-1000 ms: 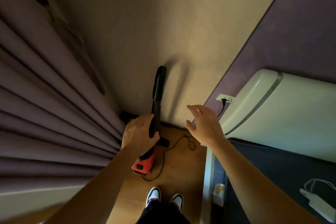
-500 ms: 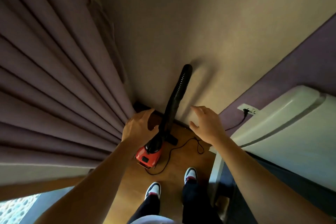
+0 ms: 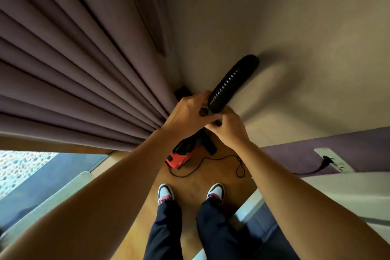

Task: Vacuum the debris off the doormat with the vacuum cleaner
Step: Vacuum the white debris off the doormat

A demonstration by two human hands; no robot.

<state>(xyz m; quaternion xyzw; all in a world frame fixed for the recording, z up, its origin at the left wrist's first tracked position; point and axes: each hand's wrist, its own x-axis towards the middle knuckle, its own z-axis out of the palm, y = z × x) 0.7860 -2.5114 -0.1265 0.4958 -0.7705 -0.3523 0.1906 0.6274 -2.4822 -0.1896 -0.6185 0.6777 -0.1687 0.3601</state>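
Close under the head camera, both bare forearms stretch forward and meet at the upright black tube (image 3: 232, 82) of the vacuum cleaner (image 3: 179, 156). The left hand (image 3: 187, 113) wraps its fingers round the tube just under the ribbed upper part, thumb side towards the viewer. The right hand (image 3: 229, 131) closes on the same tube right below it, fingers curled over the front, and the two hands touch each other. Neither hand holds anything else.

Beyond the right hand's fingers the ribbed part of the tube rises at a slant to the right, its rounded end just in front of the wall (image 3: 285, 27).

Beneath the hands the tube runs down to the red and black body of the vacuum cleaner, which stands on the wooden floor (image 3: 194, 183). A thin black cord (image 3: 223, 156) trails from the body across the floor and makes a small loop under the right forearm. Nearer the viewer than the body, two white, black and red shoes (image 3: 165, 193) stand on the floor below dark trouser legs.

Left of the left hand, a pleated mauve curtain (image 3: 73, 59) hangs down to the floor. Well to the right of the right hand, a white socket (image 3: 333, 161) sits low on the purple skirting with a black plug (image 3: 326, 158) in it. Far down on the left, past the left forearm, lies a pebble-patterned patch (image 3: 19, 164); whether it is the doormat I cannot tell.
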